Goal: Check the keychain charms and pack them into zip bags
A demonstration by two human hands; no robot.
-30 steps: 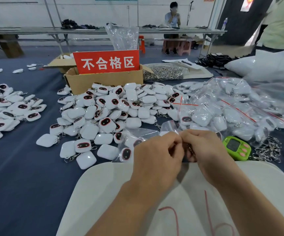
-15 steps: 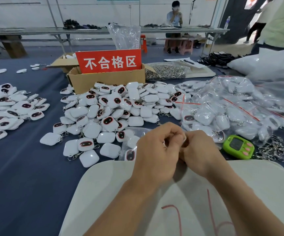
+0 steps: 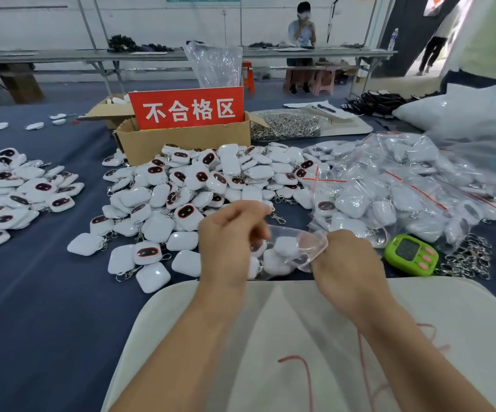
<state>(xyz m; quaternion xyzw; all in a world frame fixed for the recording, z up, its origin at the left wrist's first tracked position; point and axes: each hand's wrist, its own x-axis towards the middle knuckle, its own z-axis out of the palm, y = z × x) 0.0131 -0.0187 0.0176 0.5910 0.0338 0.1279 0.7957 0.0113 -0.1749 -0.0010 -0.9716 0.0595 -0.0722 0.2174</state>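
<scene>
Grip: left hand (image 3: 229, 242) curls round the left end of the zip bag (image 3: 306, 248); right hand (image 3: 348, 263) pinches its right edge. Both are grasping.
Zip bag: clear crinkled film, held between the hands just past the far edge of the white mat (image 3: 300, 337).
Contents: several keychain charms (image 3: 285, 245) inside, rounded squares of glossy white plastic.
Loose pile (image 3: 187, 197): same charms with metal clasps, some showing dark oval faces, heaped just left of and beyond the left hand.
Right side: green timer (image 3: 410, 254) near the right hand; packed bags (image 3: 389, 188) heaped beyond it.
Far: cardboard box (image 3: 181, 144) with red sign (image 3: 186, 108).
Room: bare blue cloth (image 3: 32, 307) at near left; mat smooth, with red scrawls.
Change: hands were bunched together; now apart, with the bag spread between them.
</scene>
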